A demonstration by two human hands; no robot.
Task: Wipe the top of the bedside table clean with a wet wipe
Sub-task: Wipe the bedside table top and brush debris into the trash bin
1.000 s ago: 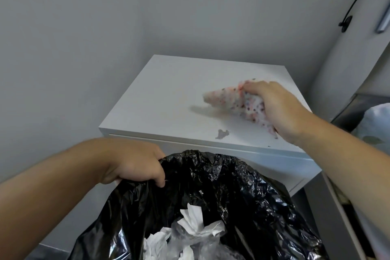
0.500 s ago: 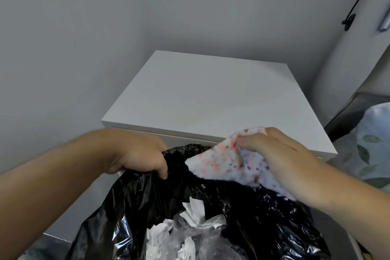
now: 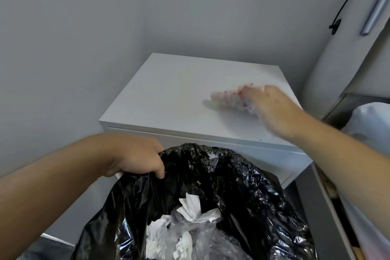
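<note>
1. Swung back from over the bag, the right hand now presses the crumpled white wet wipe with red speckles onto the white bedside table, toward its right edge, fingers closed on it.
2. Wipe's long axis points left across the top; open surface lies toward the left edge and far corners.
3. Left hand is clenched on the rim of the black plastic bin bag, just below the near edge.
4. Right hand is nearer; sweeping leftward looks unobstructed.
</note>
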